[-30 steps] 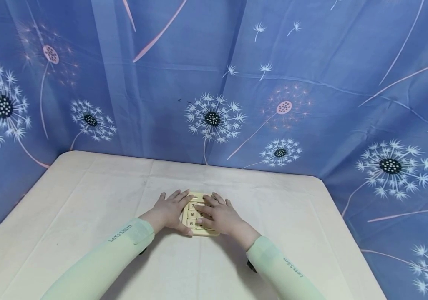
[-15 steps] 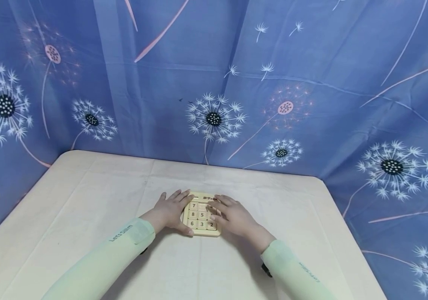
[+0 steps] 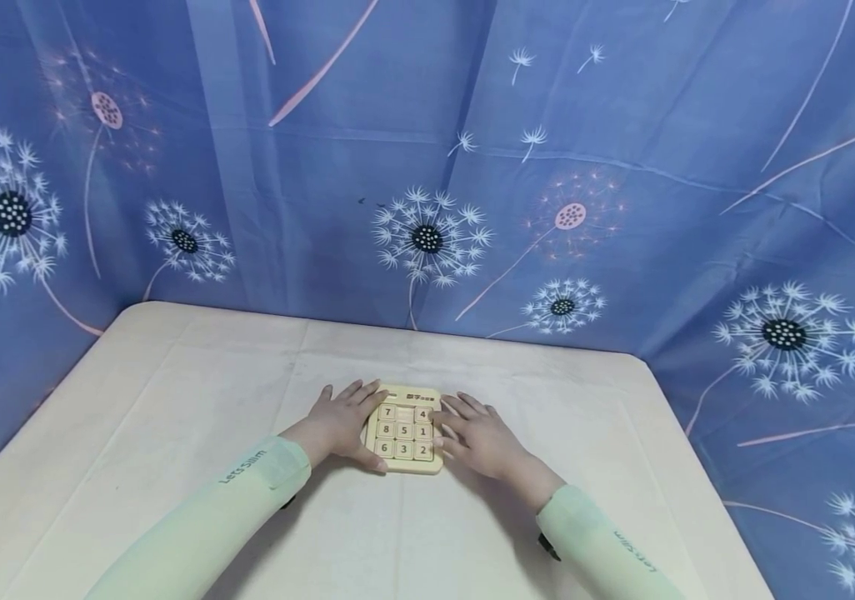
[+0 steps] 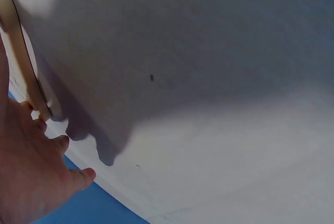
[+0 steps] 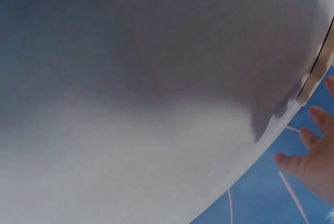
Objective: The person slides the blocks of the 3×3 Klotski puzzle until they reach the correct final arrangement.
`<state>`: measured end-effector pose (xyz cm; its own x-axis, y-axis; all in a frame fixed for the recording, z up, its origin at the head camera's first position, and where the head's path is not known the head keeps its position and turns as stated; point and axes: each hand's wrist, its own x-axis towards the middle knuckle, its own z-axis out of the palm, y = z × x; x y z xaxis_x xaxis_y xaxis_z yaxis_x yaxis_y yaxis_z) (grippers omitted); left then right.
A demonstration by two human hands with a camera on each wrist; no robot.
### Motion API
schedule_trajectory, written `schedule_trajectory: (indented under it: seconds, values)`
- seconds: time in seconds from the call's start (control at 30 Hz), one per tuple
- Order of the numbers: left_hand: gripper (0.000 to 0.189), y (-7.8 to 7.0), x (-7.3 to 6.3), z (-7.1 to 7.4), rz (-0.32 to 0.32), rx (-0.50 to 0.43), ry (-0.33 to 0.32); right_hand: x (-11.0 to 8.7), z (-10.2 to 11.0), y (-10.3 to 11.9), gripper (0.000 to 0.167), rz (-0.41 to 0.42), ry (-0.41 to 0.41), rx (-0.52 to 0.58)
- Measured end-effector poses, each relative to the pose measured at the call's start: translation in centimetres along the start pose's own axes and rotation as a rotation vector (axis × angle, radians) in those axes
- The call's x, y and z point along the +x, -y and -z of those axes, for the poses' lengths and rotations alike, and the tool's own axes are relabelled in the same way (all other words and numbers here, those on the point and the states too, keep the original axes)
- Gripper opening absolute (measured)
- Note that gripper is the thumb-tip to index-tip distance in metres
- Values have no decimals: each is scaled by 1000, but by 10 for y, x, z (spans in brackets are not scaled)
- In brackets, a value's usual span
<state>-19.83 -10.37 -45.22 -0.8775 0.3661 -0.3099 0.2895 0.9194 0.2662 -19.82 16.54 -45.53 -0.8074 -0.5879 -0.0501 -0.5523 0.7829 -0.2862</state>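
A pale yellow number slide puzzle (image 3: pixel 402 468) lies flat on the table. Its tiles read 7, a gap and 4 in the top row, 8, 5, 1 in the middle, and 6, 3, 2 at the bottom. My left hand (image 3: pixel 340 423) rests along its left side, fingers spread, index fingertip at the upper left corner and thumb at the lower left. Beside the right edge is my right hand (image 3: pixel 482 435), fingers extended, fingertips right at the frame near tiles 4 and 1. Both wrist views catch the puzzle's side edge (image 4: pixel 28 67) only partly.
A cream cloth covers the table (image 3: pixel 247 517), its back corners rounded. Behind and at both sides hangs a blue curtain (image 3: pixel 307 208) with dandelion prints. Pale green sleeves (image 3: pixel 210 517) cover both forearms.
My right hand has drawn back to the right, off the tiles to the puzzle's right edge, uncovering the gap and the right column. The left hand has stayed in place.
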Motion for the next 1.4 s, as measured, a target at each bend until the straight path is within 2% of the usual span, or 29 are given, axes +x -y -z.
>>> schedule_trajectory:
  seconds: [0.4, 0.8, 1.4]
  values:
    - [122, -2, 1, 0, -3, -7, -1, 2, -1, 1, 47, -40, 26, -6]
    - [124, -1, 0, 0, 1, -4, -2, 4, -4, 2, 47, -32, 23, 4]
    - [122, -2, -1, 2, 7, -7, 7, 12, -4, 15, 49, -56, 51, 11]
